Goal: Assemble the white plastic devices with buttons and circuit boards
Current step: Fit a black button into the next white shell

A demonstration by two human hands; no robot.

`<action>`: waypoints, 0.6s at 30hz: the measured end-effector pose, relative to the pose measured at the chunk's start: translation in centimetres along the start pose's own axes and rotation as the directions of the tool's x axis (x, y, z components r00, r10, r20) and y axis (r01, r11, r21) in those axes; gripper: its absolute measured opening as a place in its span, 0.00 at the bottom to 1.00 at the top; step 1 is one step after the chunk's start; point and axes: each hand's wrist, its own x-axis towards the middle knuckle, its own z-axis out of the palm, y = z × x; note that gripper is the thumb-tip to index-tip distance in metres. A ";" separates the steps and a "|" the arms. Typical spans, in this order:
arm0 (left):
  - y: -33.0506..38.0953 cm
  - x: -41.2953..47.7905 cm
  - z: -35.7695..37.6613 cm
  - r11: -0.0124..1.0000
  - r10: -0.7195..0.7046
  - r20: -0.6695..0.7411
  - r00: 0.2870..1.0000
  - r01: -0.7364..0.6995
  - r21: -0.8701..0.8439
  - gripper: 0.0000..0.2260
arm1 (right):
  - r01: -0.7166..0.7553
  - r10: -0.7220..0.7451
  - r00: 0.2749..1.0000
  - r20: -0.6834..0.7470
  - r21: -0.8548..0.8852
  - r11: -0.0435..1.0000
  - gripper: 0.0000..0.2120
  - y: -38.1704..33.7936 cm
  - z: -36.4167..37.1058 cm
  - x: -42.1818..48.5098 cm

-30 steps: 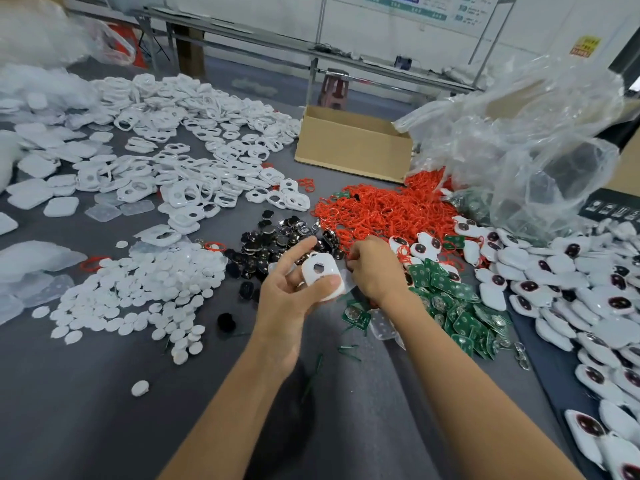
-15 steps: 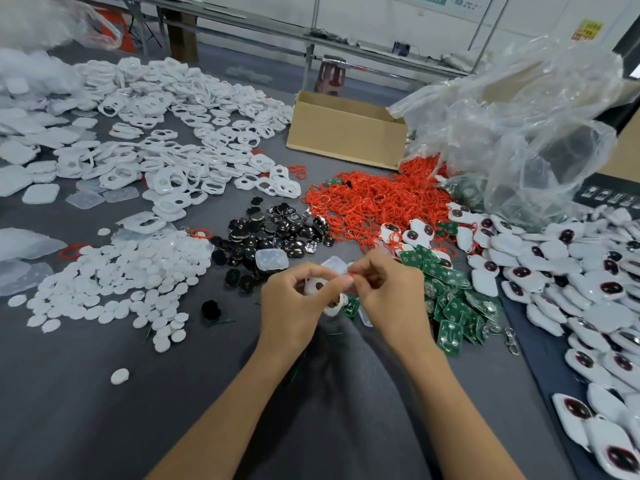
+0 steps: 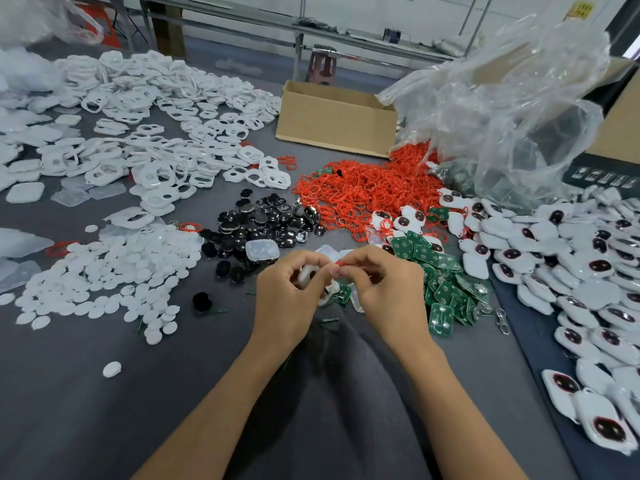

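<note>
White shell point(image 3: 306, 275) gripped in L hand point(image 3: 287, 299), fingers curled round it, low over grey worktop point(image 3: 86, 393) at centre. R hand point(image 3: 388, 289) pinches small red piece point(image 3: 341, 263) at shell's top edge, prob. a ring, mostly hidden. Green circuit boards point(image 3: 446, 292) just right of hands; black buttons point(image 3: 263, 220) behind-left.

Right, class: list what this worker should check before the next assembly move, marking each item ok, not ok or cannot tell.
1. Grip: left hand holds white shell: ok.
2. Part: right hand pinches red ring: ok.
3. Fit: ring seated squarely on shell: cannot tell, fingers hide it.
4. Supply: green circuit boards lie beside right hand: ok.
5. Supply: black buttons lie just beyond both hands: ok.
</note>
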 end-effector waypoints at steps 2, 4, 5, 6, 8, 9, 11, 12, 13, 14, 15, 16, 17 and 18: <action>0.0 0.1 -0.1 0.998 -0.045 0.016 0.999 0.046 -0.040 0.05 | -0.035 0.038 0.998 -0.047 0.056 0.998 0.09 0.1 -0.2 -0.1; -0.1 0.3 -0.2 0.982 -0.116 0.022 0.993 0.118 -0.150 0.12 | -0.076 0.085 0.993 -0.083 0.111 0.991 0.11 0.1 -0.5 -0.1; -0.1 0.4 -0.2 0.965 -0.155 0.018 0.988 0.155 -0.211 0.14 | -0.090 0.103 0.991 -0.092 0.134 0.987 0.11 0.2 -0.6 0.0; 0.0 0.5 -0.3 0.950 -0.186 0.010 0.983 0.182 -0.254 0.15 | -0.102 0.118 0.988 -0.096 0.156 0.982 0.11 0.2 -0.7 0.0; 0.0 0.6 -0.2 0.936 -0.211 0.000 0.977 0.202 -0.288 0.11 | -0.126 0.147 0.984 -0.097 0.196 0.972 0.13 0.1 -0.8 0.0; 0.0 0.6 -0.1 0.933 -0.215 -0.002 0.977 0.204 -0.297 0.08 | -0.140 0.163 0.982 -0.093 0.221 0.965 0.14 0.0 -0.8 0.0; 0.0 0.7 0.0 0.926 -0.221 -0.005 0.975 0.208 -0.316 0.04 | -0.166 0.194 0.978 -0.079 0.272 0.948 0.14 -0.2 -0.6 -0.1; 0.0 0.7 0.0 0.919 -0.226 -0.002 0.974 0.213 -0.331 0.03 | -0.172 0.201 0.977 -0.075 0.286 0.943 0.13 -0.4 -0.5 -0.2; 0.0 0.7 0.0 0.909 -0.232 0.009 0.973 0.220 -0.354 0.04 | -0.172 0.201 0.977 -0.075 0.288 0.942 0.11 -0.4 -0.4 -0.3; 0.1 0.7 0.0 0.897 -0.236 0.027 0.971 0.228 -0.379 0.04 | -0.163 0.192 0.978 -0.081 0.277 0.947 0.10 -0.5 -0.3 -0.4; 0.1 0.6 0.1 0.883 -0.238 0.053 0.970 0.239 -0.404 0.04 | -0.146 0.173 0.981 -0.091 0.250 0.957 0.10 -0.5 -0.2 -0.4; 0.1 0.6 0.1 0.870 -0.239 0.088 0.967 0.253 -0.423 0.06 | -0.123 0.147 0.984 -0.105 0.210 0.970 0.09 -0.5 -0.1 -0.5; 0.1 0.5 0.2 0.859 -0.238 0.129 0.963 0.271 -0.435 0.07 | -0.097 0.118 0.986 -0.121 0.169 0.981 0.09 -0.5 -0.1 -0.5; 0.1 0.4 0.3 0.854 -0.236 0.171 0.957 0.288 -0.434 0.10 | -0.067 0.086 0.987 -0.136 0.135 0.989 0.10 -0.5 0.0 -0.5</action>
